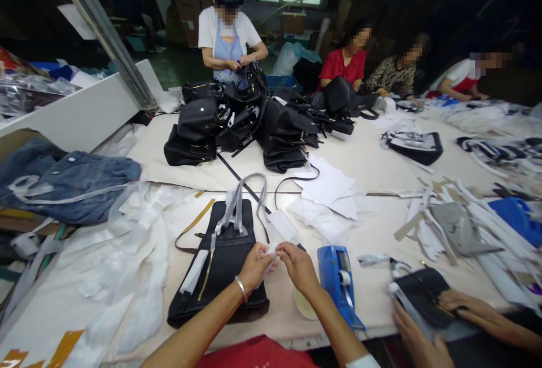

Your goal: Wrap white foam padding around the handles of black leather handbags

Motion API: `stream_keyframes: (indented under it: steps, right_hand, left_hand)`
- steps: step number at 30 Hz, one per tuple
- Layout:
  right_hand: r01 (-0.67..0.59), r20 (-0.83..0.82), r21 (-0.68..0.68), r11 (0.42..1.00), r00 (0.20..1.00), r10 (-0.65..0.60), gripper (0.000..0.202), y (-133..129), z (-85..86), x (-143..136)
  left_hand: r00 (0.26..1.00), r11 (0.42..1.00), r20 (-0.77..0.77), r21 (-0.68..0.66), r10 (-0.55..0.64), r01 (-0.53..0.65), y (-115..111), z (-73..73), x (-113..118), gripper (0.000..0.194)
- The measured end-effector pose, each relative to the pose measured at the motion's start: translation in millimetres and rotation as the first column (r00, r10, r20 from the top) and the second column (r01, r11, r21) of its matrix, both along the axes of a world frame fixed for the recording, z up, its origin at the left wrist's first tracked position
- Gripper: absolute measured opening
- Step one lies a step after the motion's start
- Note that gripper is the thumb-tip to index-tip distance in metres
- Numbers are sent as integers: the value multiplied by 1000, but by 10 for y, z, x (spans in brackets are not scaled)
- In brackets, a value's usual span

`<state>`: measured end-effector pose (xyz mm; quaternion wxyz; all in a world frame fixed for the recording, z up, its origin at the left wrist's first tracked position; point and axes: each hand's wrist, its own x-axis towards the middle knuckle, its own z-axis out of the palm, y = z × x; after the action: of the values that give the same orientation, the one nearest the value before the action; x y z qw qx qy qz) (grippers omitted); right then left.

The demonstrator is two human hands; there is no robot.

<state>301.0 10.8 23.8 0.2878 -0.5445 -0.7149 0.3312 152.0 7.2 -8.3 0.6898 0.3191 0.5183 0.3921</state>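
Pinching a small white piece of wrapping (271, 252) between them, the left hand (256, 265) and the right hand (298, 266) meet near the right edge of a black backpack (234, 272), fingers drawn in narrow on both. The backpack lies flat on the pale table (148, 171) right in front of the worker, its handle (239, 203) sleeved in clear film and a white strip (195, 272) along its left side, next to a gold zipper (206, 275). Just beyond the right forearm I can see a blue tape dispenser (334, 277), and white sheets (328, 184) are spread farther back. Across the table, a person in a blue apron (227, 46) stands behind a heap of black bags (283, 131); at the near right, a co-worker's hands (476, 307) are on a small black bag (423, 294).
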Motion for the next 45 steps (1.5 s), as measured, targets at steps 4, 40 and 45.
stream_keyframes:
  steps: [4, 40, 45]
  right_hand:
    - [51, -18, -75, 996, 998, -52, 29, 80, -94, 66]
    - [185, -522, -476, 860, 727, -446, 43, -126, -544, -311]
    - [171, -541, -469, 866, 719, -435, 37, -459, -623, -526]
  left_hand:
    - [1000, 1000, 12, -10, -27, 27, 25, 34, -10, 32]
    - [951, 976, 270, -110, -153, 188, -151, 176, -370, 43]
    - [966, 984, 237, -111, -108, 138, -195, 204, -326, 39]
